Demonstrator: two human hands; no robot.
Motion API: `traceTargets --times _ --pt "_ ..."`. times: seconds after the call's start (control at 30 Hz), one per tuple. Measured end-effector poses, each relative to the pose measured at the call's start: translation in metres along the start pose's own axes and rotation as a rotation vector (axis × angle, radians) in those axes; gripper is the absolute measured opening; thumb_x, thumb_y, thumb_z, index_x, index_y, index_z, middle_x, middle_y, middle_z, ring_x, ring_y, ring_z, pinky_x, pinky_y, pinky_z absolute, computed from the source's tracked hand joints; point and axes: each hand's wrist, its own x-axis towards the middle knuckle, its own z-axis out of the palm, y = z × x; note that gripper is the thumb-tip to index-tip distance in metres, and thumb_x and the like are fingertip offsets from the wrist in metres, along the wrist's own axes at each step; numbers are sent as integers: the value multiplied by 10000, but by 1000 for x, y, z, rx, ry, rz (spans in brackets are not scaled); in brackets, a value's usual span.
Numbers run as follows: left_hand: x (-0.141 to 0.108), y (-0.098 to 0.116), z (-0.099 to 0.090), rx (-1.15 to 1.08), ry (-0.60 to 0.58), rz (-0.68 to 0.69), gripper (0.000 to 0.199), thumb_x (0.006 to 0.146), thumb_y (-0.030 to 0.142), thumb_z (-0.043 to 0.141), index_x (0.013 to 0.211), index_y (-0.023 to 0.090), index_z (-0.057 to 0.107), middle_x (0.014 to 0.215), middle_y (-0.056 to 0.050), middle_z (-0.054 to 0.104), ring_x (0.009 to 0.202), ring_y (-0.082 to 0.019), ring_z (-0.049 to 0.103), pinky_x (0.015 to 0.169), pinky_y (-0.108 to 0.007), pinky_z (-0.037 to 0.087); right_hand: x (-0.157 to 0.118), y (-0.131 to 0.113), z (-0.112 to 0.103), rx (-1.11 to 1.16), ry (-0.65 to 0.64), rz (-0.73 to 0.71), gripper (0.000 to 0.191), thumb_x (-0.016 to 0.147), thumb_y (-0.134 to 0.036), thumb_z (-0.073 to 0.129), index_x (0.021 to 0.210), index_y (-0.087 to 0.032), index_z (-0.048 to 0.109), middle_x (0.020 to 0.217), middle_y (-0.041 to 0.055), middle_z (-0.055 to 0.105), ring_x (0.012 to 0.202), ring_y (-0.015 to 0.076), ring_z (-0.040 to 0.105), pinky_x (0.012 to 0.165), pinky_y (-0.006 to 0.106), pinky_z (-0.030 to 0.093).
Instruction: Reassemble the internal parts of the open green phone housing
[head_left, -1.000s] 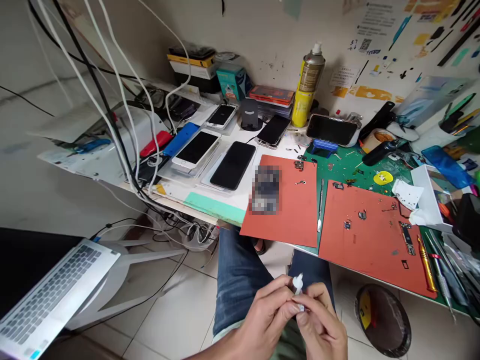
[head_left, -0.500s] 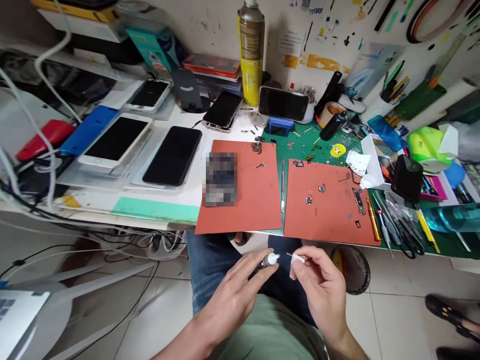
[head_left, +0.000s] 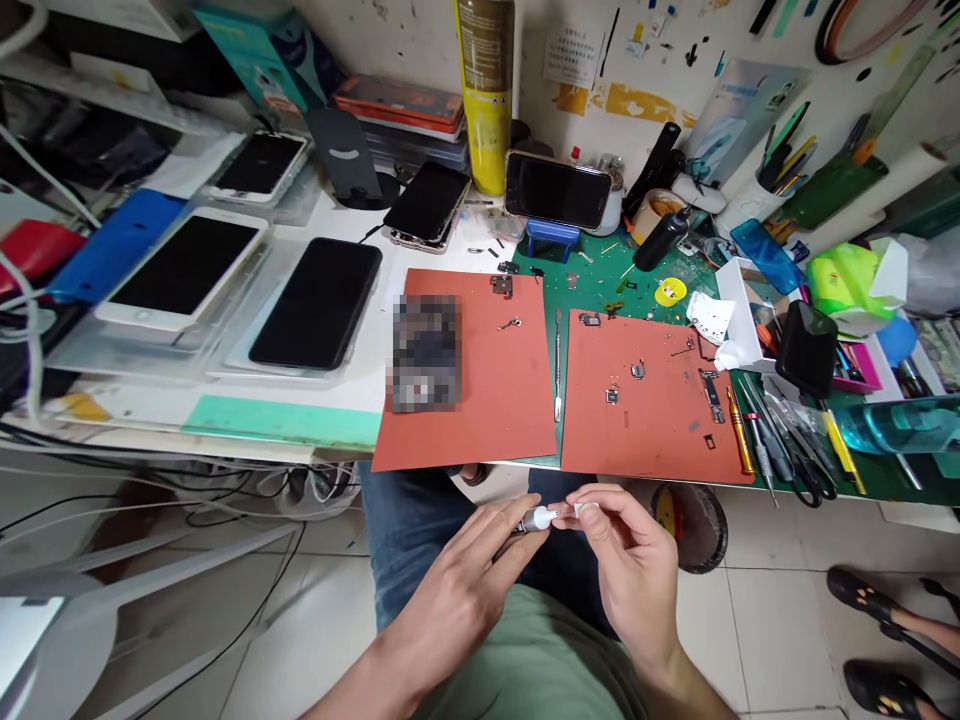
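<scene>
Hands now sit closer together than half a second ago: the cap [head_left: 585, 508] has come in almost to the nozzle [head_left: 550, 514] of the tube [head_left: 531, 520], and whether they touch I can't tell. Both are held over the lap, below the near edge of the desk [head_left: 364, 390]. The left hand [head_left: 465, 585] grips the tube between thumb and fingers, nozzle pointing to the right; the right hand [head_left: 637, 580] pinches the cap in its fingertips.

I judge the tube light and perhaps a little soft, so a hard squeeze could push some out; its body is the place to hold, behind the nozzle. The cap looks tiny, stiff and easy to drop. A fine pin seems to stick out of it, which could bend, so its sides are the better grip.

Ahead, the left mat [head_left: 502, 400] and right mat [head_left: 660, 440] reach the desk's edge, with loose small parts on both, easily knocked by a sleeve or knuckle. A metal pick [head_left: 557, 365] lies between the mats. Gold screwdriver [head_left: 739, 430] and scissors [head_left: 808, 490] crowd the edge to the right. Open room is mostly toward the body, above the jeans [head_left: 409, 540]; forward, the edge is near.
</scene>
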Motion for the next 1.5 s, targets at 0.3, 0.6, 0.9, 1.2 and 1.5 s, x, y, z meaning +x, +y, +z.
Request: traceTargets --times 0.3,0.6,0.9,1.2,1.5 --pt "-4 -4 3 24 -12 4 590 1017 -75 372 1436 211 674 1502 -101 682 1387 -190 650 1167 -350 581 2 -1 0 -52 3 -3 179 999 -383 796 950 -215 831 985 71 794 772 177 782 799 319 708" --pt "-7 -7 2 64 -70 -6 543 1057 -27 379 1459 201 664 1546 -134 654 1420 -223 642 1178 -400 586 6 -11 -1 -185 -43 -73 155 1009 -346 776 941 -221 837 962 71 812 755 183 798 780 306 712" --pt "-9 -11 -12 157 -151 29 422 1093 64 497 1475 171 643 1596 -194 610 1511 -309 573 1202 -522 569 31 -26 -21 -446 -314 -221 134 1029 -297 743 997 -263 868 999 68 847 870 214 817 800 318 681" --pt "-4 -1 -22 237 -204 106 463 1061 44 489 1504 124 598 1535 -215 648 1433 -334 635 1161 -534 602 33 -17 -13 -631 -448 -406 192 1077 -272 682 939 -232 810 870 40 784 762 166 731 699 277 578" --pt "-3 4 -28 187 -121 74 582 856 -98 429 1326 167 648 1394 -149 689 1311 -304 677 1103 -474 620 33 -18 -17 -827 -583 -543 169 1095 -200 551 983 -235 673 827 24 641 713 172 596 668 298 473"
